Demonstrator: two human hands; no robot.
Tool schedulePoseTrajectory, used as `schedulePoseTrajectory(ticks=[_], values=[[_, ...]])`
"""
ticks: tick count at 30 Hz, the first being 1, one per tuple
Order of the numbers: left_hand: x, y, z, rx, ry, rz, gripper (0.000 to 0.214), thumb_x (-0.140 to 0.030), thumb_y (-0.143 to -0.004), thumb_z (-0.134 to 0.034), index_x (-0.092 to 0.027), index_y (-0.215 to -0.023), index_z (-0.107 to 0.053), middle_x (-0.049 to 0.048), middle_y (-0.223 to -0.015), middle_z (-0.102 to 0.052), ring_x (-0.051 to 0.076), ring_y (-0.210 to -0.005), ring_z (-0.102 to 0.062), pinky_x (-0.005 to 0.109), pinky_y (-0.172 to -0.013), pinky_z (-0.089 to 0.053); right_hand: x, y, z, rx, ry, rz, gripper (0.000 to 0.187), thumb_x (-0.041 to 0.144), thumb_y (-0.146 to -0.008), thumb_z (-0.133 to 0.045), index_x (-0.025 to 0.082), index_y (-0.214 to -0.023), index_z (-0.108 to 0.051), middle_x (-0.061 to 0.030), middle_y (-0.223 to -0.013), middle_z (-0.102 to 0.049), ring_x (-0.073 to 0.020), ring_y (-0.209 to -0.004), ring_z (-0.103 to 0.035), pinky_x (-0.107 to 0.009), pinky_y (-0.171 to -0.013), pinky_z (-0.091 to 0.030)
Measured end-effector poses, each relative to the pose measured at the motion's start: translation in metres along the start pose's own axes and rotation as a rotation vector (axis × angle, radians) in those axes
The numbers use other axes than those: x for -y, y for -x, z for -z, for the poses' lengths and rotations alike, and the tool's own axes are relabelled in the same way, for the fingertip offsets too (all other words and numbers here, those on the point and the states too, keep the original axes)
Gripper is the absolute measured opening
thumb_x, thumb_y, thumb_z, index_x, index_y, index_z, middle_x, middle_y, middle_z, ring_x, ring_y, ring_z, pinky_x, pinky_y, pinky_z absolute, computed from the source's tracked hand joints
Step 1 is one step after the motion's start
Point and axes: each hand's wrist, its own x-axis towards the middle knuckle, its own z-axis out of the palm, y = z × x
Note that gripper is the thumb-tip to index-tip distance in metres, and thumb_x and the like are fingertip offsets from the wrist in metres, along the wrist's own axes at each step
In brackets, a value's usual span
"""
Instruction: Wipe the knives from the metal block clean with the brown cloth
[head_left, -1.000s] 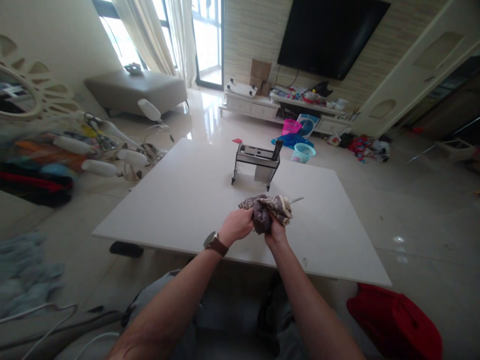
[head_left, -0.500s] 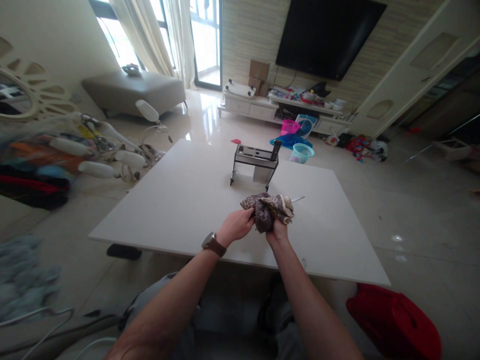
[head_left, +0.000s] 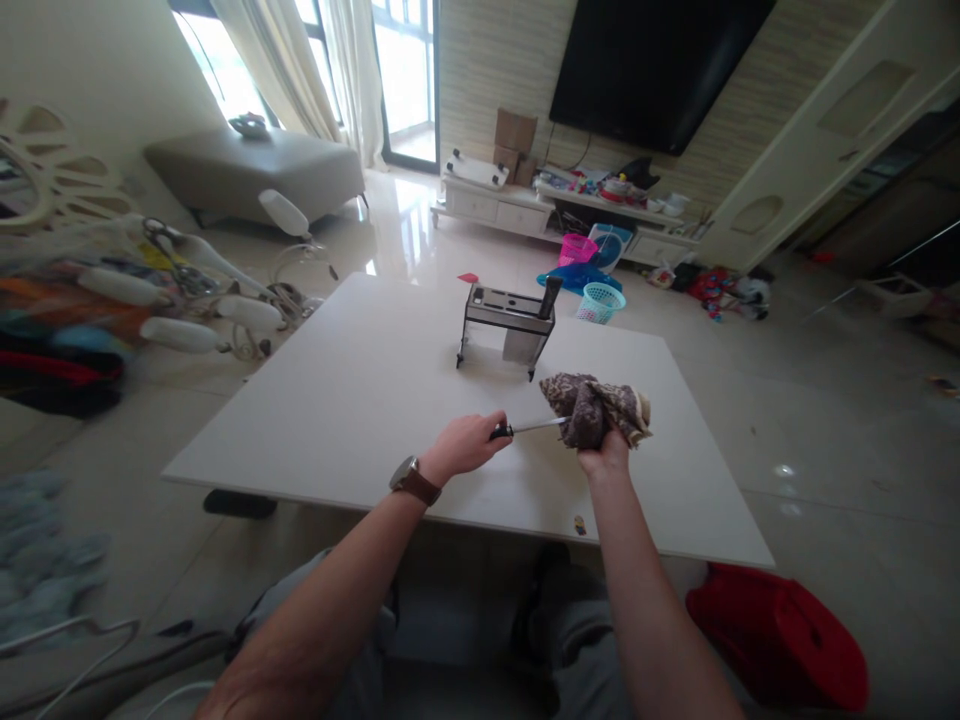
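My left hand (head_left: pixel 471 442), with a watch on its wrist, is closed round the black handle of a slim-bladed knife (head_left: pixel 531 426). The blade points right, and its tip end is hidden at the cloth. A bunched brown and cream patterned cloth (head_left: pixel 589 408) is gripped in my right hand (head_left: pixel 606 455), whose fingers are partly covered by it. Both hands are above the white table (head_left: pixel 315 430). Beyond them stands a metal-and-clear knife rack (head_left: pixel 506 305) on thin legs, with a black handle (head_left: pixel 551 295) sticking up at its right end.
A small figure-like sticker (head_left: pixel 580 525) is near the table's front edge. Past the far edge are a teal basket (head_left: pixel 600 300) and a pink basket (head_left: pixel 577 250) on the floor. A red stool-like object (head_left: pixel 780 640) sits low at the right. A white-armed lamp (head_left: pixel 187 335) lies left.
The cloth and my right hand have moved right, away from my left hand. Between them the knife's blade now shows, where before only its tip stuck out beyond the cloth.
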Motion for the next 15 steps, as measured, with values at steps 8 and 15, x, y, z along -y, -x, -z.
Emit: schedulePoseTrajectory(ticks=[8, 15], values=[[0.003, 0.01, -0.001, -0.049, -0.019, 0.027, 0.035, -0.044, -0.107, -0.038, -0.025, -0.105, -0.068, 0.0076, -0.111, -0.076, 0.024, -0.099, -0.071, 0.031, -0.078, -0.045, 0.004, 0.013, -0.014, -0.084, -0.018, -0.004, 0.02, 0.029, -0.084, -0.073, 0.025, -0.103, -0.078, 0.0017, -0.108, -0.082, -0.0181, -0.109, -0.076, -0.048, -0.119, -0.05], [0.003, 0.01, -0.008, -0.047, 0.021, 0.065, 0.04, -0.043, -0.109, -0.034, -0.023, -0.103, -0.068, 0.0093, -0.106, -0.076, 0.024, -0.097, -0.07, 0.032, -0.077, -0.045, -0.015, 0.029, -0.025, -0.081, 0.03, -0.013, 0.029, 0.03, -0.077, -0.082, 0.024, -0.105, -0.077, -0.0003, -0.111, -0.082, -0.019, -0.111, -0.075, -0.048, -0.12, -0.048]])
